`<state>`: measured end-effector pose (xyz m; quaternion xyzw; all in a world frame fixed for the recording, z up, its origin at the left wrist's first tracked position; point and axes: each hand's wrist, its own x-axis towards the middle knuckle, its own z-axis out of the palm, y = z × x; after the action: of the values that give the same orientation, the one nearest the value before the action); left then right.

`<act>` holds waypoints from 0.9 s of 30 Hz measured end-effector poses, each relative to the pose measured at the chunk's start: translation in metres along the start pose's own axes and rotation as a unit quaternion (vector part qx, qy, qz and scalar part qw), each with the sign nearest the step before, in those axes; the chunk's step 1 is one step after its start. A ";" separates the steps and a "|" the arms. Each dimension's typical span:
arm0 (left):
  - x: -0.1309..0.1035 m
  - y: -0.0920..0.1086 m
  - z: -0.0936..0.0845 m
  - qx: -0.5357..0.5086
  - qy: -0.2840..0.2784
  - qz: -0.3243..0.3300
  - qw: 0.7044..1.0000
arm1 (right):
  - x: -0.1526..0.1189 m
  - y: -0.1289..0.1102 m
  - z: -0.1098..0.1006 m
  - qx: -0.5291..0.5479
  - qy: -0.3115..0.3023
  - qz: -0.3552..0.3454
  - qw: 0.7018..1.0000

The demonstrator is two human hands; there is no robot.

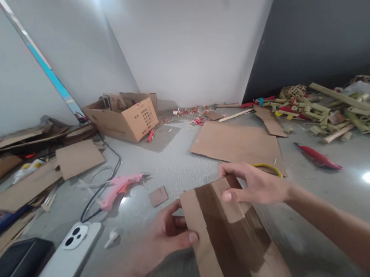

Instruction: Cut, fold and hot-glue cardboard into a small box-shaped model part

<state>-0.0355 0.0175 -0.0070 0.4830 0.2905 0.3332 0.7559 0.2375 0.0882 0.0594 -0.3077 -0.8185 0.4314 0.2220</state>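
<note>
A long cardboard piece (200, 246) with a darker brown strip along it is held in front of me, its lower end running out of view. My left hand (175, 231) grips its left edge, thumb on top and fingers curled at the side. My right hand (246, 185) pinches the far right edge, with the thumb lying on the upper face and the fingers over the far end. A small square of cardboard (158, 196) lies on the floor just beyond my left hand. Past my right wrist is a yellow ring-shaped item (272, 168), partly hidden.
Left are a pink glue gun (121, 188) with its cord, a white phone (58, 275), an earbud (112, 238) and a black case (18, 272). Ahead stand an open cardboard box (127, 119) and a flat sheet (236, 140). A red tool (318, 156) and bamboo pieces (350, 115) lie right.
</note>
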 end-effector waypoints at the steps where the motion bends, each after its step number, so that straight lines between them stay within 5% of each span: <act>1: 0.000 0.000 0.001 0.000 -0.006 0.003 1.000 | 0.000 -0.002 0.000 0.000 -0.015 0.001 1.000; 13: -0.005 -0.003 0.007 0.027 -0.023 0.003 0.999 | -0.002 -0.025 0.011 -0.078 -0.038 0.051 0.995; 19: -0.013 0.001 0.012 0.084 0.054 -0.022 0.995 | -0.008 -0.027 0.009 -0.122 -0.069 0.042 0.989; 27: -0.016 0.009 0.016 0.127 0.028 -0.014 0.991 | -0.007 -0.028 0.009 -0.073 -0.078 0.051 0.993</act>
<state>-0.0355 -0.0008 0.0090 0.5618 0.3581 0.2964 0.6843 0.2285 0.0662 0.0773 -0.3294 -0.8459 0.4041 0.1122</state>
